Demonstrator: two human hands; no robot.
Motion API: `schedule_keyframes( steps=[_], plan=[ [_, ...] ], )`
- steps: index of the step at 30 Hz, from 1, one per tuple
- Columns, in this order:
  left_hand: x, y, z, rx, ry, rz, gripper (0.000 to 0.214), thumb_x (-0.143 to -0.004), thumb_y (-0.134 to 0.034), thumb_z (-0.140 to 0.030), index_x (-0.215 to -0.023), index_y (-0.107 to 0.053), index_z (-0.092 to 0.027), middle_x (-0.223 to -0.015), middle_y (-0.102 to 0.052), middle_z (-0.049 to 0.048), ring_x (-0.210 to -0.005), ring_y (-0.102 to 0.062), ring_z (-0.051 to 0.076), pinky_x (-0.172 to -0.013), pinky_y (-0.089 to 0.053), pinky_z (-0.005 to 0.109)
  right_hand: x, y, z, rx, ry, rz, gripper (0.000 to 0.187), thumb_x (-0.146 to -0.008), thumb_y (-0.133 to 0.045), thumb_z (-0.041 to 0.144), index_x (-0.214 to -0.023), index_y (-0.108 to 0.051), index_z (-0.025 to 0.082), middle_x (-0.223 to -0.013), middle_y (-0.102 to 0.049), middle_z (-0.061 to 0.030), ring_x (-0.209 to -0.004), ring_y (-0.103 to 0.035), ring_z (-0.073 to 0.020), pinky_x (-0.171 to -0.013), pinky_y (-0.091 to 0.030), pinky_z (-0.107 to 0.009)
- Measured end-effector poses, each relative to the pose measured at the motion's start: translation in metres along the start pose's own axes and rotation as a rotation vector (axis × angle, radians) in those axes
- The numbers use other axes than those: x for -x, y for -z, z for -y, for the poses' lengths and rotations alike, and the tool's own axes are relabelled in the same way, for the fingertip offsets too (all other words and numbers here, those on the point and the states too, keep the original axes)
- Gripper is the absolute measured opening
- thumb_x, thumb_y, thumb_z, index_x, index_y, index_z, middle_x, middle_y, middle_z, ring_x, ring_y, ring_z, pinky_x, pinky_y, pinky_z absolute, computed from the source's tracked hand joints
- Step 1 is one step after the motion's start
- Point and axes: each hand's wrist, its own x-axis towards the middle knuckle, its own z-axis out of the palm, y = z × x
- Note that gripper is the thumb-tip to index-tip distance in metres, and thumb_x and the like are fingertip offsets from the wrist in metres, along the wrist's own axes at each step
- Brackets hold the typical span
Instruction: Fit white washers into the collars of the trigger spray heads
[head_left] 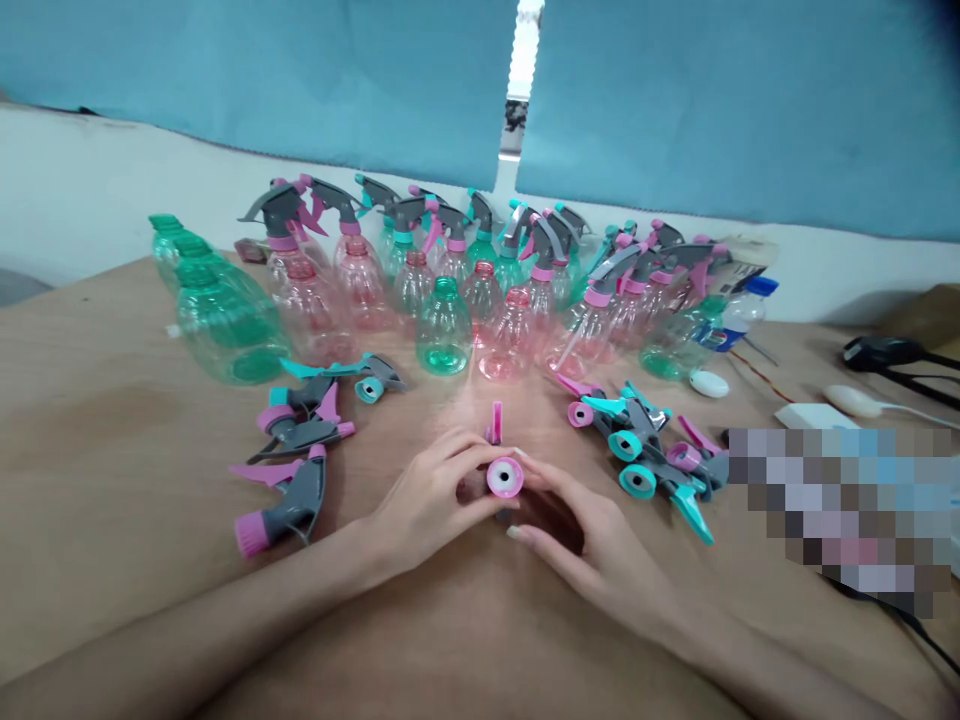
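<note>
Amid loose triggers, before bottles, left hand and right hand clamp a sprayer.

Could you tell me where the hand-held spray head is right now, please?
In the head view's centre, the spray head is held between the left hand and right hand, with loose triggers on both sides.

Fingers of the left hand and right hand hide all of the sprayer but its pink ends, both forearms run off the bottom edge, and a pixelated patch blots out whatever lies at the right.
</note>
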Motion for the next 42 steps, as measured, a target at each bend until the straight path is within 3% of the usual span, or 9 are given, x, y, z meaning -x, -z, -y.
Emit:
schedule_keyframes(
  steps=[3, 5, 8, 17, 26, 32, 42],
  plan=[
    [0.002, -0.001, -0.001, -0.065, -0.068, -0.067, 0.025, -0.082, -0.066, -0.019, -0.106, -0.061, -0.017, -0.094, -0.061, 0.0048, -0.088, -0.057, 0.017, -0.079, -0.049, 0.031, 0.003, 0.005, 0.007, 0.058, -0.017, -0.126, 0.032, -0.088, -0.055, 0.023, -0.12, -0.05, 0.02, -0.094, -0.065, -0.0036, -0.082, -0.064, -0.0144, -0.073, -0.054, -0.025],
    [0.003, -0.002, -0.002, -0.09, -0.125, -0.066, 0.025, -0.081, -0.065, -0.017, -0.106, -0.061, -0.015, -0.092, -0.059, 0.0061, -0.087, -0.056, 0.018, -0.077, -0.049, 0.03, 0.005, 0.005, 0.011, 0.129, 0.028, -0.129, 0.023, -0.089, -0.055, 0.022, -0.111, -0.055, 0.019, -0.076, -0.061, 0.0006, -0.063, -0.06, -0.0113, -0.06, -0.051, -0.022],
    [0.003, -0.002, -0.002, -0.104, -0.149, -0.047, 0.027, -0.081, -0.064, -0.017, -0.108, -0.06, -0.015, -0.093, -0.057, 0.0066, -0.088, -0.055, 0.018, -0.077, -0.05, 0.03, 0.008, 0.001, 0.013, 0.18, 0.111, -0.097, 0.024, -0.089, -0.056, 0.026, -0.111, -0.056, 0.017, -0.066, -0.058, 0.004, -0.051, -0.054, -0.0095, -0.052, -0.046, -0.021],
    [0.004, -0.004, -0.006, -0.115, -0.157, -0.041, 0.028, -0.081, -0.062, -0.015, -0.109, -0.058, -0.016, -0.094, -0.058, 0.007, -0.088, -0.055, 0.019, -0.076, -0.051, 0.032, 0.01, -0.007, 0.004, 0.152, 0.084, -0.053, 0.037, -0.094, -0.049, 0.032, -0.126, -0.052, 0.015, -0.061, -0.062, 0.0036, -0.049, -0.054, -0.0107, -0.052, -0.046, -0.022],
    [0.004, -0.003, -0.008, -0.097, -0.22, -0.021, 0.027, -0.084, -0.06, -0.014, -0.111, -0.058, -0.013, -0.09, -0.059, 0.007, -0.083, -0.052, 0.017, -0.072, -0.051, 0.029, 0.01, -0.009, 0.003, 0.029, 0.01, -0.035, 0.034, -0.091, -0.054, 0.029, -0.122, -0.056, 0.014, -0.054, -0.058, 0.0062, -0.043, -0.049, -0.0088, -0.048, -0.043, -0.02],
    [0.004, -0.001, -0.012, -0.069, -0.264, 0.066, 0.031, -0.083, -0.06, -0.013, -0.113, -0.057, -0.011, -0.093, -0.059, 0.0096, -0.086, -0.052, 0.019, -0.074, -0.051, 0.032, 0.01, -0.004, 0.005, -0.056, -0.042, -0.026, 0.025, -0.09, -0.055, 0.031, -0.11, -0.063, 0.017, -0.054, -0.06, 0.005, -0.044, -0.05, -0.0087, -0.045, -0.041, -0.02],
    [0.004, -0.002, -0.007, -0.019, -0.159, 0.077, 0.039, -0.087, -0.059, -0.018, -0.125, -0.052, -0.021, -0.102, -0.058, 0.0073, -0.093, -0.053, 0.019, -0.08, -0.051, 0.035, 0.006, -0.002, 0.004, -0.042, -0.054, -0.054, 0.025, -0.09, -0.054, 0.032, -0.111, -0.058, 0.019, -0.052, -0.05, 0.008, -0.043, -0.047, -0.008, -0.045, -0.039, -0.019]
  ],
)
